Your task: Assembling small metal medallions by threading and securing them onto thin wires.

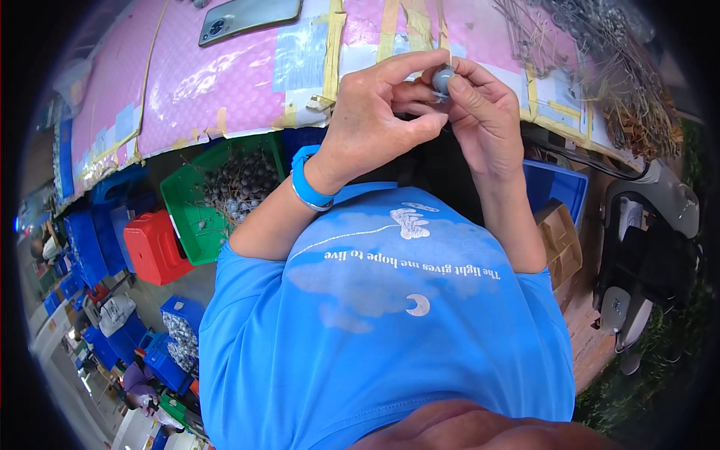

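Observation:
A small glossy grey ball (pixel 442 77) is held just above the near edge of the table. My right hand (pixel 487 112) is closed on it, with the thumb pressed against its side and the fingers behind. Close beside the ball, my left hand (pixel 375 109) has its index finger stretched over the top and its thumb held apart below. The other left fingers bend toward the ball, and their tips are partly hidden. A thin pale strand rises above the ball by the left index fingertip. A small silvery bit shows under the ball.
A phone (pixel 247 19) lies on the pink, taped tabletop (pixel 202 90). Thin stems (pixel 607 67) are bunched at the right. Below the edge stand a green crate (pixel 180 191) of stemmed grey balls, a red bin (pixel 156 247) and a blue crate (pixel 559 187). Other people are far left.

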A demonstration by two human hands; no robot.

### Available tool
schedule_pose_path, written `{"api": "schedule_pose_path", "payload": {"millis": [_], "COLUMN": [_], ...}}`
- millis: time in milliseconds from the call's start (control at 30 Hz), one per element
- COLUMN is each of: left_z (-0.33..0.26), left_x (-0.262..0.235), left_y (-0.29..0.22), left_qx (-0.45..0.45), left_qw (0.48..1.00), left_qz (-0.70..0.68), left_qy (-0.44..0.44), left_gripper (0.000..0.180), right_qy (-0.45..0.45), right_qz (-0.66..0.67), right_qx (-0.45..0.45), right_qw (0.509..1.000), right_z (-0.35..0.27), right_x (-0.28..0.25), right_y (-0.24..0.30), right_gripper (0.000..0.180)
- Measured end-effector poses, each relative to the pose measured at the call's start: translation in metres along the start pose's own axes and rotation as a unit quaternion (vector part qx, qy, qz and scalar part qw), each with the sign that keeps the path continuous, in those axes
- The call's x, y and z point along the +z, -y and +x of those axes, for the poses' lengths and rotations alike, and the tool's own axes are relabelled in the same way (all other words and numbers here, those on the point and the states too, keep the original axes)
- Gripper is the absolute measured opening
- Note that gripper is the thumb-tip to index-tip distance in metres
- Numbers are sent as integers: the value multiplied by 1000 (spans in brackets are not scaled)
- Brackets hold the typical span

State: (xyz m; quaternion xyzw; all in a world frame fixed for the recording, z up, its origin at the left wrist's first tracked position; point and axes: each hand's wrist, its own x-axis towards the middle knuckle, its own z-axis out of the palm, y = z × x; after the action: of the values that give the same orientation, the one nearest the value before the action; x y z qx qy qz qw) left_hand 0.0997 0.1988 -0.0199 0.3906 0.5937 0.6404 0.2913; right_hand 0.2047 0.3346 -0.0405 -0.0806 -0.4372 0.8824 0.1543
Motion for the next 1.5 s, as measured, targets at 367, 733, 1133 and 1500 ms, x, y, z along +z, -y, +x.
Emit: {"api": "schedule_pose_path", "payload": {"millis": [367, 733, 1133, 1500], "left_z": [-16, -95, -97, 186], "left_x": [-16, -97, -151, -72], "left_y": [9, -36, -42, 11], "left_qx": [146, -156, -186, 113], "left_qw": [970, 950, 930, 897], "left_qz": [134, 220, 261, 410], "left_qy": [-138, -157, -178, -121], "left_gripper": [19, 25, 30, 27], "right_qy": [-109, 26, -280, -245], "right_qz": [-157, -292, -728, -740], "right_qx": [-123, -13, -150, -188], "right_qw": [974, 956, 607, 598], "right_z": [3, -3, -6, 2], "right_x": [13, 34, -74, -82], "right_y": [-5, -13, 77, 67], "right_gripper": [21, 32, 25, 18]}}
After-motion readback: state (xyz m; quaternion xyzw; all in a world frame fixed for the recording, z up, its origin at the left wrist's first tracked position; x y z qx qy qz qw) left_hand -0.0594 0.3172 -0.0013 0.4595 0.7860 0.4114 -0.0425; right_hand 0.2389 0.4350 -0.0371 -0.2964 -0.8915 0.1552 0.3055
